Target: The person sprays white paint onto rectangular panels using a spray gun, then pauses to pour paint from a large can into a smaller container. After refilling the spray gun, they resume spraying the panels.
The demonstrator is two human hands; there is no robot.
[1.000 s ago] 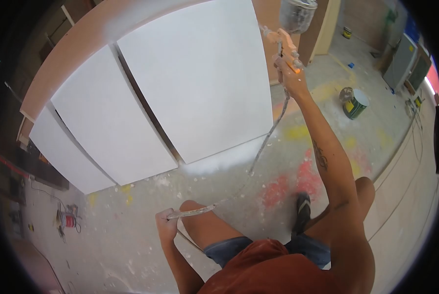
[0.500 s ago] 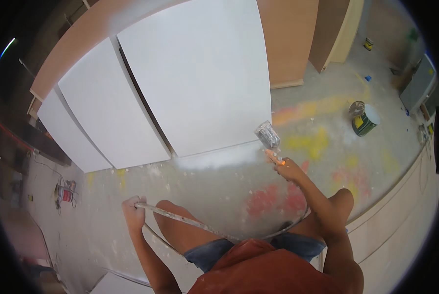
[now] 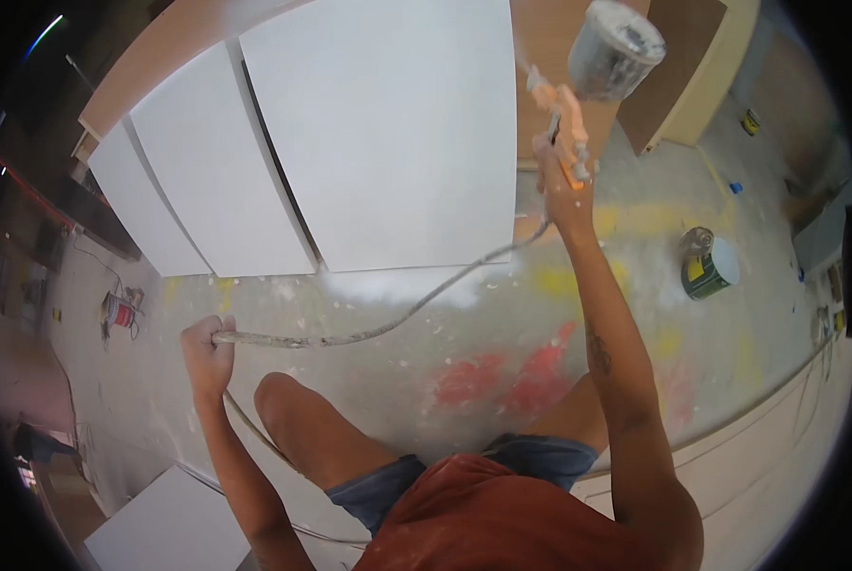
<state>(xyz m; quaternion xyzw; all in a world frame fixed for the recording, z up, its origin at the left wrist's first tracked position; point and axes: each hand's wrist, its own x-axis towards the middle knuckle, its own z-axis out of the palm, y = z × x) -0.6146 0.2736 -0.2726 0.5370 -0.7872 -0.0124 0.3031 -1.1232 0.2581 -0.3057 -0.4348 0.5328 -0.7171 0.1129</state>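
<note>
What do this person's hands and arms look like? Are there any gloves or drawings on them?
No gloves: the left hand looks dusted whitish, and the right hand has pale specks. Both forearms are bare, with no sleeves over them. The right forearm has a dark tattoo, too blurry to make out. The top is rusty red.

There are 3 leaning white panels (image 3: 378, 133), 1 lower-left white panel (image 3: 164, 523), 1 left hand (image 3: 207, 357), 1 right hand (image 3: 567, 195), 1 spray gun (image 3: 564, 119), 1 cup (image 3: 614, 52), 1 green tin (image 3: 706, 273), 1 small yellow tin (image 3: 750, 122), 1 red-and-white tin (image 3: 119, 310).
</note>
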